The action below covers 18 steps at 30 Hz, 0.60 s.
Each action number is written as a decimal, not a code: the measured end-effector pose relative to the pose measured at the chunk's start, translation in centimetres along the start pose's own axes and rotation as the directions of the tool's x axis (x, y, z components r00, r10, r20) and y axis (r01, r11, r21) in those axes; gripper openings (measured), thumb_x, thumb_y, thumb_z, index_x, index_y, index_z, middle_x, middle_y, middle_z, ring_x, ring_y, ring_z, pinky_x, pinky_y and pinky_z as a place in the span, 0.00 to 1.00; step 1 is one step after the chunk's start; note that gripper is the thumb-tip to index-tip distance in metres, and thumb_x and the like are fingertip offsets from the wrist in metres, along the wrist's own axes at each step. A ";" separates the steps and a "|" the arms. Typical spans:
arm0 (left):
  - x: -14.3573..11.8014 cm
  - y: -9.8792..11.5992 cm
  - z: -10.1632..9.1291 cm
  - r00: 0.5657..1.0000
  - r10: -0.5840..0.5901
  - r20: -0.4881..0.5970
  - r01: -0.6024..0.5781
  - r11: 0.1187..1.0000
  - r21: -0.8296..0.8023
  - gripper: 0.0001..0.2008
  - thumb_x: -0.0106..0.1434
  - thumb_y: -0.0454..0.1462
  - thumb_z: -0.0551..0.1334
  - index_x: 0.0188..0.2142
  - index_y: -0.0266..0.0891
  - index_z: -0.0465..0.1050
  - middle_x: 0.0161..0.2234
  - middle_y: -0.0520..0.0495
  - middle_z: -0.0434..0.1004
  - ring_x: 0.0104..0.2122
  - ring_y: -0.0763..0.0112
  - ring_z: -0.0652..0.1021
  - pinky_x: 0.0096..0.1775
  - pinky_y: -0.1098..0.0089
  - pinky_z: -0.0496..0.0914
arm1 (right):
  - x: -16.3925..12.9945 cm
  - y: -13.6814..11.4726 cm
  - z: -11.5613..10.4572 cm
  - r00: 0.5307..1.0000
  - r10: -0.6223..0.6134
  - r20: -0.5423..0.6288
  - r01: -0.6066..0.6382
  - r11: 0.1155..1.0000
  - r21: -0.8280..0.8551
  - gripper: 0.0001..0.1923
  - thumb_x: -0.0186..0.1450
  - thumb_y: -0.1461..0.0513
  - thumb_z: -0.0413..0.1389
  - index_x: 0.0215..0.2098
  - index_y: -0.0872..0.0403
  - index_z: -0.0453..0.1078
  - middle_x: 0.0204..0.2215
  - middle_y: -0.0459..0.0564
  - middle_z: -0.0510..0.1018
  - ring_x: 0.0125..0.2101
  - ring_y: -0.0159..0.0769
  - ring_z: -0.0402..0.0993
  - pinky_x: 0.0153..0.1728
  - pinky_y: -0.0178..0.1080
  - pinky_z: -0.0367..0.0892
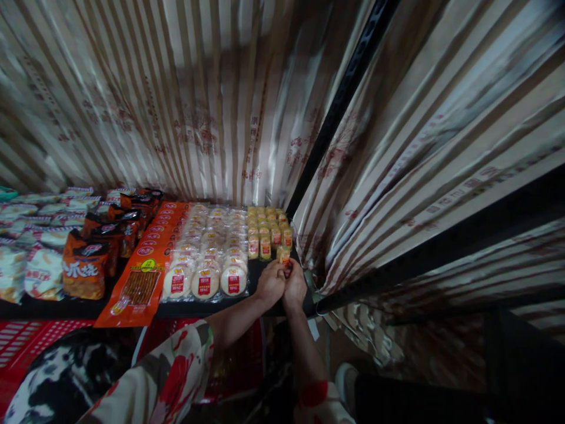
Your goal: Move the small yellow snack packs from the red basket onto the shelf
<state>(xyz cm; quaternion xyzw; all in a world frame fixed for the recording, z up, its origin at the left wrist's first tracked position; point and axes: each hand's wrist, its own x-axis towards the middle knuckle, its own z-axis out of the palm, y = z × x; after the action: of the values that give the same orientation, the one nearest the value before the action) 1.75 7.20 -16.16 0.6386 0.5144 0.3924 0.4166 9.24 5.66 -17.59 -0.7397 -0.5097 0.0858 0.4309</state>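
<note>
Two hands: your left hand (270,284) and right hand (295,287) sit side by side, touching, at the front right corner of the dark shelf (260,274).
Grip: both sets of fingers pinch one small yellow packet (283,254); you hold it at the front of its stack.
Packet's place: it stands at the near end of the yellow packet rows (266,227), beside the black upright post (335,112).
Left of your hands: round white cakes in clear wrap (207,253) lie in rows, the nearest just beside your left hand.
Further left: long orange packs (145,277), then dark orange snack bags (86,271), then pale bags (30,265).
Behind: striped paper sheeting (185,100) covers the wall.
Sleeves: your floral sleeve (163,377) shows below.
</note>
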 end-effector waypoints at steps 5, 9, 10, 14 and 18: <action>0.7 1.3 -1.0 0.998 -0.046 0.042 0.042 0.994 0.096 0.13 0.60 0.27 0.54 0.37 0.36 0.76 0.50 0.43 0.73 0.51 0.67 0.72 0.56 0.66 0.63 | 1.0 0.1 0.8 1.000 0.000 -0.004 0.000 1.000 0.016 0.24 0.57 0.59 0.47 0.50 0.58 0.65 0.39 0.56 0.74 0.31 0.36 0.71 0.34 0.38 0.65; 1.0 2.5 -2.1 0.994 -0.075 0.082 0.065 0.990 0.126 0.13 0.60 0.26 0.54 0.38 0.34 0.76 0.53 0.40 0.71 0.54 0.64 0.70 0.58 0.65 0.61 | 1.5 0.1 1.5 1.000 0.012 -0.001 -0.012 0.999 0.043 0.24 0.56 0.60 0.47 0.50 0.58 0.64 0.41 0.57 0.73 0.32 0.36 0.71 0.35 0.38 0.66; 1.0 2.6 -2.2 0.994 -0.073 0.085 0.062 0.991 0.119 0.13 0.59 0.26 0.55 0.38 0.35 0.76 0.52 0.40 0.72 0.54 0.64 0.70 0.58 0.64 0.62 | 1.6 0.1 1.6 1.000 0.014 -0.004 -0.014 0.999 0.043 0.24 0.56 0.60 0.47 0.51 0.58 0.64 0.41 0.57 0.72 0.32 0.36 0.71 0.35 0.38 0.66; 1.2 2.4 -2.0 0.996 -0.071 0.061 0.065 0.993 0.097 0.14 0.59 0.25 0.55 0.39 0.35 0.75 0.52 0.41 0.72 0.53 0.63 0.71 0.58 0.62 0.62 | 1.8 0.2 1.8 1.000 0.024 -0.008 -0.024 1.000 0.018 0.24 0.56 0.60 0.47 0.50 0.58 0.65 0.41 0.57 0.72 0.32 0.36 0.71 0.34 0.38 0.66; 1.4 1.7 -1.4 0.998 -0.048 0.040 0.045 0.996 0.071 0.14 0.57 0.24 0.55 0.39 0.33 0.75 0.52 0.38 0.71 0.55 0.63 0.69 0.59 0.62 0.61 | 2.1 0.5 2.0 1.000 0.007 -0.016 -0.007 0.999 0.037 0.23 0.55 0.60 0.47 0.49 0.57 0.64 0.41 0.56 0.72 0.31 0.36 0.71 0.33 0.37 0.66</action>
<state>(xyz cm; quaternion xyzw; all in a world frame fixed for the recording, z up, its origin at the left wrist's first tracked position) 1.26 8.54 -14.00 0.6487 0.5337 0.3511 0.4136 9.42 8.43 -18.55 -0.7341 -0.5020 0.0907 0.4482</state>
